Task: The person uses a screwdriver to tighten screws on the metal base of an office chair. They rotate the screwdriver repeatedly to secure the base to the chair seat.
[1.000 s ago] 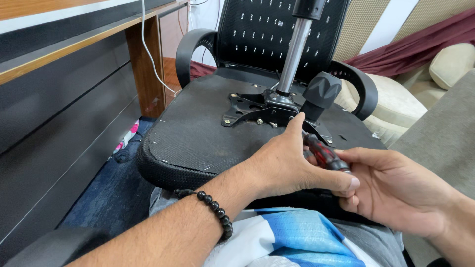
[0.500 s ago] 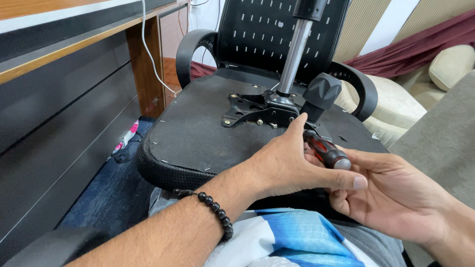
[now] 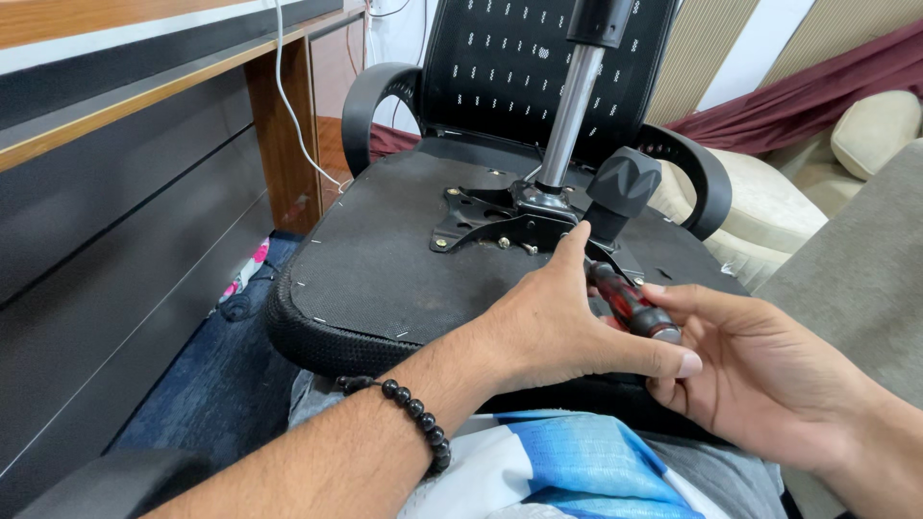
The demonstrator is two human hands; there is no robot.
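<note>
An upturned black office chair seat (image 3: 385, 259) rests across my lap, its underside up. A black metal mounting plate (image 3: 490, 223) with screws sits at its middle, and a chrome gas cylinder (image 3: 569, 106) rises from it. A red-and-black screwdriver (image 3: 630, 306) points toward the plate's near right corner. My left hand (image 3: 548, 322), wrist wearing a black bead bracelet (image 3: 413, 423), wraps the screwdriver's shaft end with its fingertips near the plate. My right hand (image 3: 760, 375) cups the handle's rear end from below. A black lever knob (image 3: 623, 187) stands just behind the tool.
A wooden desk with dark panels (image 3: 115, 192) runs along the left, with a white cable (image 3: 288, 106) hanging. The chair's armrests (image 3: 370, 101) and mesh back (image 3: 519, 58) stand behind. A beige sofa (image 3: 798, 192) lies to the right. Blue floor (image 3: 221, 375) shows below left.
The screwdriver handle has slid slightly out toward my right hand, whose fingers have opened a little around its end. My left hand stays in place.
</note>
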